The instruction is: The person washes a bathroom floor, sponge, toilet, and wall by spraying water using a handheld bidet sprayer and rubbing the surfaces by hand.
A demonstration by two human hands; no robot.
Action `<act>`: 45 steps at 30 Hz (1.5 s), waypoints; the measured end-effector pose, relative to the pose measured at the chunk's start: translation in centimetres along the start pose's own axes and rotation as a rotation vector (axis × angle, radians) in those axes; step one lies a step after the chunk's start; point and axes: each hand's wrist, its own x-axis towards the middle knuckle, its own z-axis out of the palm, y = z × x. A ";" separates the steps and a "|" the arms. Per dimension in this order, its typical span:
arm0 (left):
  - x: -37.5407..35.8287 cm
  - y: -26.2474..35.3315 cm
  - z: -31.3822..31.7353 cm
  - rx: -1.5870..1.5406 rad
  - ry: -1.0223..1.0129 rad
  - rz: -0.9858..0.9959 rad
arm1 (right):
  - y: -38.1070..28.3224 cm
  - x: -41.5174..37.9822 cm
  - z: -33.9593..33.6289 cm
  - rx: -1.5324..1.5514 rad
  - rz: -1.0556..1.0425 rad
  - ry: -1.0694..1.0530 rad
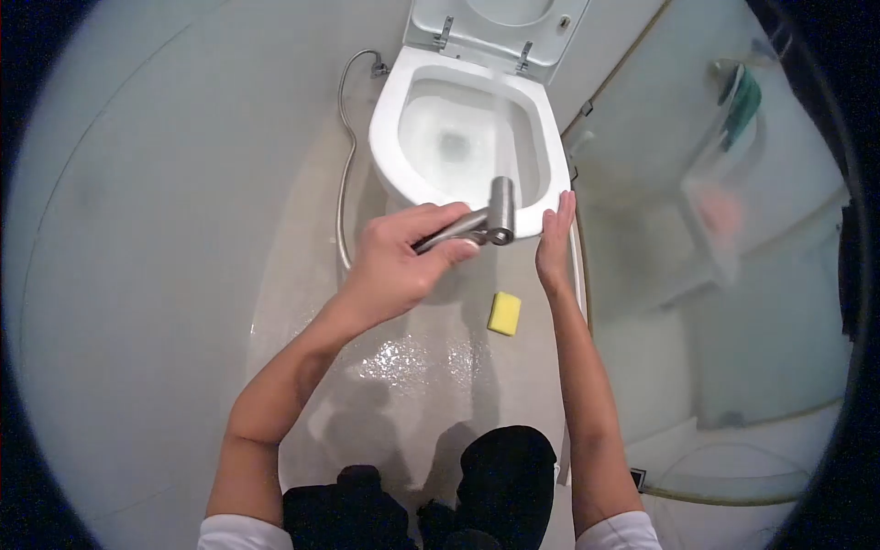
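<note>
My left hand (pixel 392 264) is closed around the handle of a metal spray nozzle (pixel 500 211), whose head is over the front rim of a white toilet bowl (pixel 390 137). A faint spray shows over the bowl. At the bowl's front right, my right hand (pixel 555 242) has its fingers stretched out against the outer edge of the rim and holds nothing. Below the bowl, a yellow sponge (pixel 504 313) lies on the floor between my forearms.
The toilet's seat and lid (pixel 495 32) are raised. A metal hose (pixel 345 174) hangs from a wall valve (pixel 379 67) at the left. Wet floor (pixel 403 362) glistens before my knees. A glass partition (pixel 642 238) stands close on the right.
</note>
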 end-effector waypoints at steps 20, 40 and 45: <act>-3.0 0.5 -4.3 -0.158 0.531 -0.077 | -20.5 -7.3 9.8 0.668 -0.133 -0.571; -2.6 10.7 -16.8 1.263 0.381 0.158 | -27.2 -8.3 6.9 0.540 -0.163 -0.510; 4.3 18.9 -22.3 2.383 0.501 0.345 | -29.9 -9.0 5.5 0.582 -0.383 -0.492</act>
